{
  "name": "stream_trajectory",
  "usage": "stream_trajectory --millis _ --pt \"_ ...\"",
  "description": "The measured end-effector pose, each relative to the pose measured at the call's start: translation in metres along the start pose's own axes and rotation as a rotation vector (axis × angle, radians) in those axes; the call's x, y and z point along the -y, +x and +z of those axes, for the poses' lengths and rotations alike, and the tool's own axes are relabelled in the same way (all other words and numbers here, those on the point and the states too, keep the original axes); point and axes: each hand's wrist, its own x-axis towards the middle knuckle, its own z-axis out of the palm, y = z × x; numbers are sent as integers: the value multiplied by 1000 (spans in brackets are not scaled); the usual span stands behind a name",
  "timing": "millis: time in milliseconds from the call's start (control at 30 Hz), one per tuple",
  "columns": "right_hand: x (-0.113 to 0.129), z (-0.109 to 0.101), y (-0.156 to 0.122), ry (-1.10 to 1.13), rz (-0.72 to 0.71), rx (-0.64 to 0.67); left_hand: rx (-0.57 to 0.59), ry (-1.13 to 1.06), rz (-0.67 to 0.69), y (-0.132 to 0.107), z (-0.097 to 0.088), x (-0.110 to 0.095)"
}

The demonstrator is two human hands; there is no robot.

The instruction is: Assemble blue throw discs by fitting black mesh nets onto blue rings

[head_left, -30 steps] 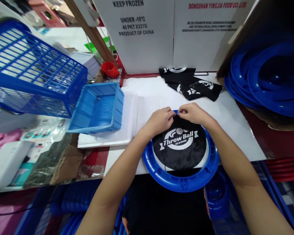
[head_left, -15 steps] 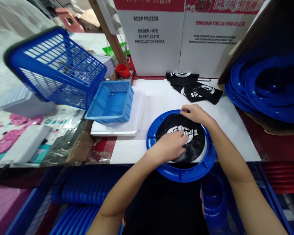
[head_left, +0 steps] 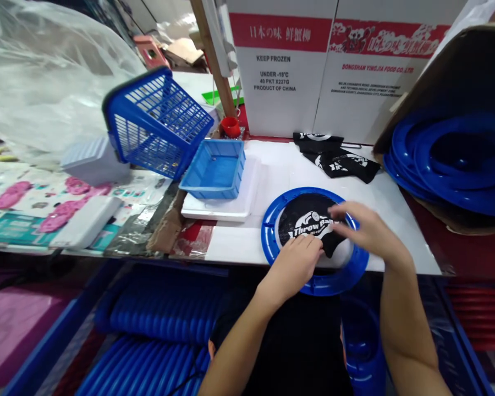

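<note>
A blue plastic ring [head_left: 272,220] lies at the front edge of the white work surface, jutting over it a little. Inside it is a black mesh cloth [head_left: 301,212] printed in white with "Throw Ball"; its near right part is gathered up and folded. My left hand [head_left: 295,264] is closed on the cloth's near edge. Over the ring's right side, my right hand [head_left: 365,228] has its fingers apart, slightly blurred, beside the cloth with nothing visible in them. More black printed cloths [head_left: 338,159] lie at the back of the surface.
Blue rings [head_left: 457,159] fill a cardboard box at right. At left are a light blue tray [head_left: 214,170] on a white slab, a tilted blue basket [head_left: 157,121] and a red cup [head_left: 231,127]. Ribbed blue stacks [head_left: 160,313] sit under the table.
My right hand has left the ring's far rim and moved toward me, to the right. My left hand has closed on the cloth and its near part is now gathered. The view has shifted left.
</note>
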Motion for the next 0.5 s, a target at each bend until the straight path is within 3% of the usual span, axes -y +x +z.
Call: stream_trajectory --millis 67,133,267,367,500 --pt "29 24 -40 -22 -68 -40 -100 -76 -29 -7 4 -2" --pt "49 56 -68 -121 -90 -219 -166 -129 -32 -12 7 -1" --pt "59 107 -84 -257 -47 -556 -187 -177 36 -15 14 -1" --pt "57 115 -81 -254 -20 -626 -194 -167 97 -18 18 -3" --pt "54 109 -76 -198 2 -622 -283 -184 122 -20 24 -2"
